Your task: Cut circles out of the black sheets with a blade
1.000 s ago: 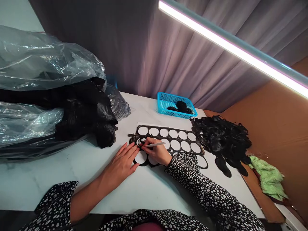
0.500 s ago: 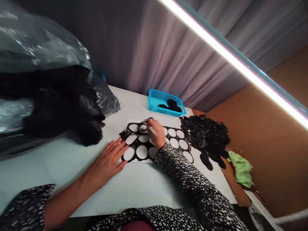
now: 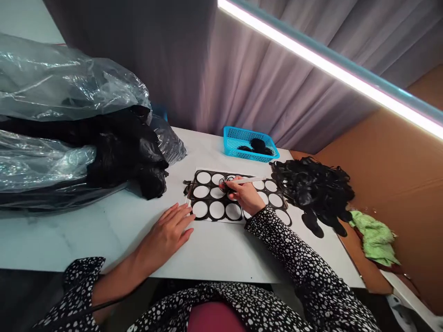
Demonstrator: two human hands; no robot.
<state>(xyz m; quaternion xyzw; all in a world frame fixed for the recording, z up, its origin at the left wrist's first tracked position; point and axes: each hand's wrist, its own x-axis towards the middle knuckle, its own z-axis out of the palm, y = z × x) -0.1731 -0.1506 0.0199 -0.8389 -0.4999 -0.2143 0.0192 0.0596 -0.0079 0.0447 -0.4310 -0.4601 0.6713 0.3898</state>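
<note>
Closed in a pinch, the right hand (image 3: 245,192) grips a slim white tool (image 3: 251,180), its free end toward 3 o'clock, with thin black loops (image 3: 224,184) bunched at the fingertips. Flat and open, the left hand (image 3: 173,226) lies at 8 o'clock of the black sheet (image 3: 224,201) with round cutouts, whose long axis runs roughly 9 to 3 o'clock.

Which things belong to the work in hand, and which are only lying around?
Likely in the job:
right hand, holding a white stick
left hand
black sheet with round holes
blue basket with round black pieces
black pile

Seemingly just lying about:
green cloth
clear plastic bag
</note>
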